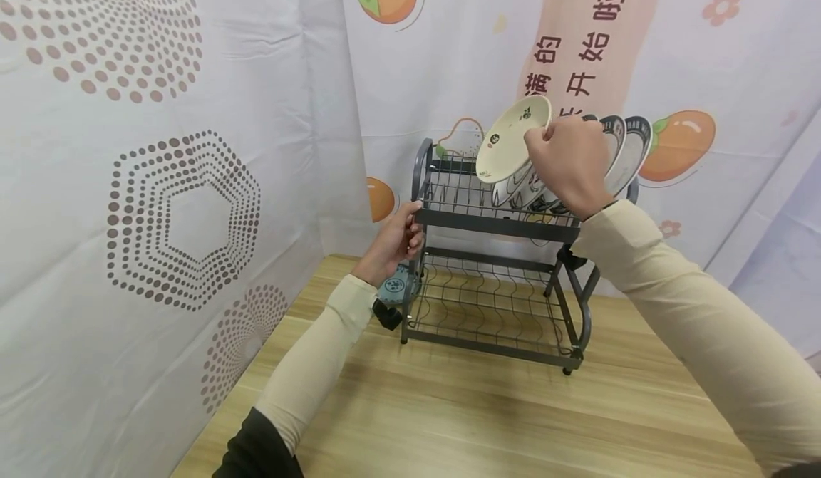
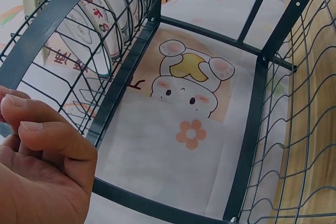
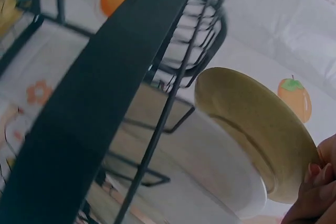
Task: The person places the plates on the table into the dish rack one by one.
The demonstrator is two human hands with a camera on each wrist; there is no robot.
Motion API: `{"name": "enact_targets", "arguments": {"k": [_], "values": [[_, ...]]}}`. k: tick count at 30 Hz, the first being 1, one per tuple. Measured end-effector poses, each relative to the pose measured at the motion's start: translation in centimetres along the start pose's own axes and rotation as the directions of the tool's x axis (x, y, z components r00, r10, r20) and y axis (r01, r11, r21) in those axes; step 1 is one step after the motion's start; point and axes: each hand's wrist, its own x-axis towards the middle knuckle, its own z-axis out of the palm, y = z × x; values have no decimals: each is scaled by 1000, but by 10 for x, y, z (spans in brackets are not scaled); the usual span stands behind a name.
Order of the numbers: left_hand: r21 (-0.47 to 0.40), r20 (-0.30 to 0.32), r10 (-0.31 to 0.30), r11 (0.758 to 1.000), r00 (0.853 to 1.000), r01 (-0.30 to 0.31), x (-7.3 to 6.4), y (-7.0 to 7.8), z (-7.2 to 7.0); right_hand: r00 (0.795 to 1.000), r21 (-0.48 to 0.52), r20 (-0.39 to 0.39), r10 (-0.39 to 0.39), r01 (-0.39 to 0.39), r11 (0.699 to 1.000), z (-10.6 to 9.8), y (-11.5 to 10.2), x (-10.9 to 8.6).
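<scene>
My right hand pinches a cream plate by its rim, tilted above the upper tier of a dark metal dish rack. In the right wrist view the underside of that plate shows beside a white plate standing in the rack. Several patterned plates stand on edge along the right part of the upper tier. At the rack's left front corner, my left hand grips the end of the upper rail. The left wrist view shows this hand with curled fingers beside the frame.
The rack's lower wire tier sits just above the wooden table. Behind the rack's left leg lies a light blue patterned item, partly hidden. Printed white curtains hang close behind and at the left.
</scene>
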Motion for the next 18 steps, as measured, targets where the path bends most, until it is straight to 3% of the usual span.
{"name": "enact_targets", "arguments": {"k": [11,18], "values": [[1,1,-10,1000,1000,10,0,0,0,995,-195,33,-90,95,976,19,-14,5],[4,-3,9,1000,1000,-9,-1,0,2,984,-290,133,-122,156,944,30,-30,5]]}}
